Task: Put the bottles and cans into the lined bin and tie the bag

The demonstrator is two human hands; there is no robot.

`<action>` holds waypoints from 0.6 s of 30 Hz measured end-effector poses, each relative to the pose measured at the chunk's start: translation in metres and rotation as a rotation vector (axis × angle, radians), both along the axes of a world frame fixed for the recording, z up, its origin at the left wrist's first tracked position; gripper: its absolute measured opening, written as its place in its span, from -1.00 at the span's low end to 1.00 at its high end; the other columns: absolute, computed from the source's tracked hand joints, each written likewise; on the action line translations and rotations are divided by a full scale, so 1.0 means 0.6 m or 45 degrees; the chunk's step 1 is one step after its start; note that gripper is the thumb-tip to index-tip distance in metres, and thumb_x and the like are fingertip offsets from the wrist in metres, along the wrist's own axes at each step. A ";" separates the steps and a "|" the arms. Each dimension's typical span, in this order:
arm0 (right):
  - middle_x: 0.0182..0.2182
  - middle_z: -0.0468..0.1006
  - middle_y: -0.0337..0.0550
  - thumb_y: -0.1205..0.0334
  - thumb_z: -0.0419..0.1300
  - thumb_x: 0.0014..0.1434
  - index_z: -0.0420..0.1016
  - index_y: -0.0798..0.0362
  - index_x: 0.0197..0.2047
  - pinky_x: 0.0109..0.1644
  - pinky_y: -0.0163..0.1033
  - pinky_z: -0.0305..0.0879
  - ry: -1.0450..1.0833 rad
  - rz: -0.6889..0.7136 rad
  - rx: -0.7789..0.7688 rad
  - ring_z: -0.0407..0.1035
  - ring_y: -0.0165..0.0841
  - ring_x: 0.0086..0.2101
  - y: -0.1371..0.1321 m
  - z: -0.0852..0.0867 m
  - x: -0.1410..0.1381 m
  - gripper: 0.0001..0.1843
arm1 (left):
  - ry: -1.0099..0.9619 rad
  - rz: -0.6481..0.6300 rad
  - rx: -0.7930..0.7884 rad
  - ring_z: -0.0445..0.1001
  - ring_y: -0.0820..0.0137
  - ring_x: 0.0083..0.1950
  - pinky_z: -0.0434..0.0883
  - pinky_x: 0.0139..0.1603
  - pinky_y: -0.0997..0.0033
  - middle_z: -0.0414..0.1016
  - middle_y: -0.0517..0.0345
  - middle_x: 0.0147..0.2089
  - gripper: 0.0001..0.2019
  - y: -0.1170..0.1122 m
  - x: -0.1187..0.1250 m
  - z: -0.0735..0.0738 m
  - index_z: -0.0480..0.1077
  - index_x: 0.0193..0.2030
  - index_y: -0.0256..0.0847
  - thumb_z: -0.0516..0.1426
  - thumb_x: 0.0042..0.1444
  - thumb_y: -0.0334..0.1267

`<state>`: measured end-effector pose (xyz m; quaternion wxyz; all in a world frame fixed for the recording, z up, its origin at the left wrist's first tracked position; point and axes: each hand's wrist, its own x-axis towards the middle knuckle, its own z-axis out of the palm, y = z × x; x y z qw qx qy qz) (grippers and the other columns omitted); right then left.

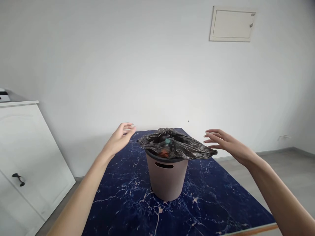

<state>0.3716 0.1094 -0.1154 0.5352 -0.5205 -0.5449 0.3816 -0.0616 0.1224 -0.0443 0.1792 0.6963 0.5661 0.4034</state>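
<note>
A pinkish-brown trash can [167,180] with a dark rim and a slot handle stands upright on a blue marble-patterned table [123,203]. Over its top lies a crumpled black plastic bag [194,149], its right corner sticking out past the rim. Something orange and something teal show in the bag's opening, too unclear to name. My left hand [121,136] hovers left of the bag, fingers apart and holding nothing. To the right, my right hand [223,144] is raised near the bag's outstretched corner, fingers spread, not gripping it.
At the left stands a white cabinet [31,147] with a black handle. A pale wall [110,65] rises behind the table and carries a white panel box [232,24] at upper right. Grey floor [275,167] shows on the right.
</note>
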 end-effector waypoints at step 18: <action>-0.46 0.64 -0.10 -0.06 0.56 0.07 0.63 -0.02 -0.38 -0.57 -0.25 0.26 -0.441 0.381 0.069 0.45 -0.30 -0.52 0.066 0.081 -0.064 -0.67 | 0.681 -0.293 0.282 0.45 0.20 -0.36 0.24 -0.31 0.29 0.53 0.05 -0.33 -0.81 0.040 0.097 0.006 0.47 -0.16 -0.08 0.20 0.31 -0.03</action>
